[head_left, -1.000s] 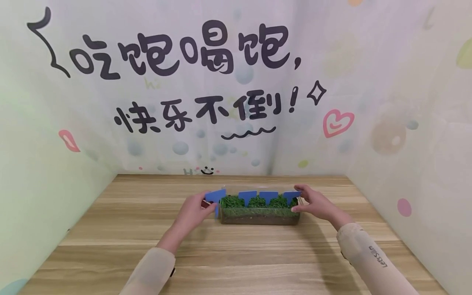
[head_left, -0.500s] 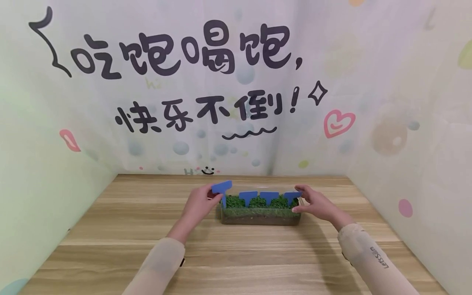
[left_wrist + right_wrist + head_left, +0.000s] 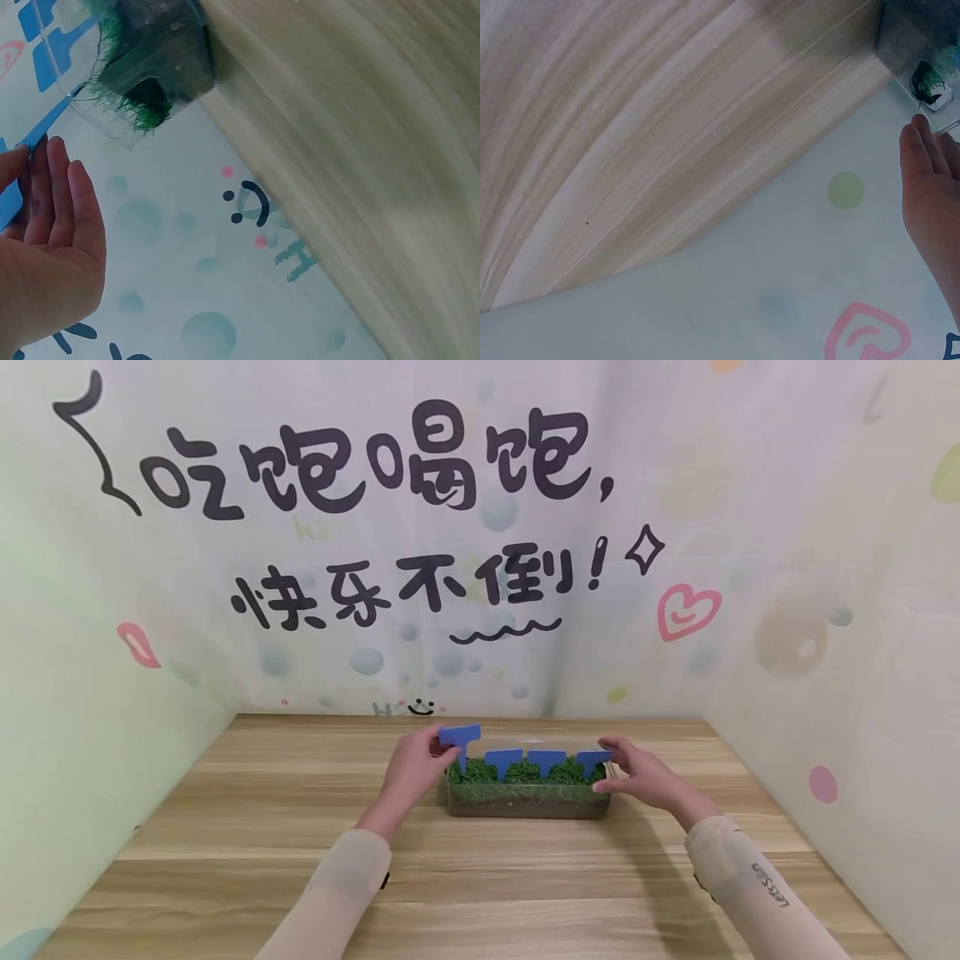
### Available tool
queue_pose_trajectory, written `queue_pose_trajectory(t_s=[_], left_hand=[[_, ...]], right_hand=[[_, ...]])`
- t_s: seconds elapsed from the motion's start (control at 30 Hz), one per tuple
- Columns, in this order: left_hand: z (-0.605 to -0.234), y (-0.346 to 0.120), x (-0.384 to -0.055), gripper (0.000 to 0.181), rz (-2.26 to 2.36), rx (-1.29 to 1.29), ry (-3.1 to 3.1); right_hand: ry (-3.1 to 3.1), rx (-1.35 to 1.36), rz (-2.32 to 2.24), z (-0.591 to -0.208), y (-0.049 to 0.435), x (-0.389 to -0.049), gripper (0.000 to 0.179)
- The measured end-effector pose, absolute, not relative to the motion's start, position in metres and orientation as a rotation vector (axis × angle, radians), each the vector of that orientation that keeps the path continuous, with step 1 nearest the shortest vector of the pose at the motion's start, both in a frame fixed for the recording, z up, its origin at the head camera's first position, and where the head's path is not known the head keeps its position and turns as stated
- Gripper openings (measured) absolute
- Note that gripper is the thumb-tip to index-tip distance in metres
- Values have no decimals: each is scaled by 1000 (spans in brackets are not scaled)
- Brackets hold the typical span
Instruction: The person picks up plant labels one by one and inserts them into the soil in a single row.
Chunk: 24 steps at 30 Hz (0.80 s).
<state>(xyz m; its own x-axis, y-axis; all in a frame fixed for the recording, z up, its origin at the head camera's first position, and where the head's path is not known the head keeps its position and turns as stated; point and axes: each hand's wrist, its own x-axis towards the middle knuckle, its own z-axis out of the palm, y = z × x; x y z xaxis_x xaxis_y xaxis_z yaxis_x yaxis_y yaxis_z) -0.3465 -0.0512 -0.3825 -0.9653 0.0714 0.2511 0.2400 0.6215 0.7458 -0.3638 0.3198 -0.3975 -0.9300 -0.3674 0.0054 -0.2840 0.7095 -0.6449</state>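
Observation:
A clear plastic planter box [image 3: 525, 806] with dark soil and green grass [image 3: 521, 771] stands on the table. My left hand [image 3: 412, 768] pinches a blue T-shaped plant label [image 3: 460, 735] above the box's left end. In the left wrist view this label [image 3: 51, 120] slants from thumb and fingers, its tip at the box rim beside the grass. Three similar blue labels [image 3: 503, 760] stand upright in the grass, in a row to the right. At the right end, my right hand [image 3: 645, 774] grips the box, thumb in front and fingers behind.
The box stands on a wood-grain table [image 3: 480, 877], towards its back edge. Behind it hangs a pale printed backdrop [image 3: 480, 677] with large black writing, and similar pale walls [image 3: 847, 693] close in both sides.
My left hand has lifted the label from beside the box's left end, moved it up and right, and brought its stem upright over the grass. The right hand stays on the box.

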Motion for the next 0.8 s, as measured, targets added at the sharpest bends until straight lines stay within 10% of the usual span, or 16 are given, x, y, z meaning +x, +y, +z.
queue_pose_trajectory(t_s=[0.8], left_hand=[[-408, -48, -358, 35, -1079, -191, -2692]], right_hand=[[2787, -540, -1015, -394, 317, -362, 85]])
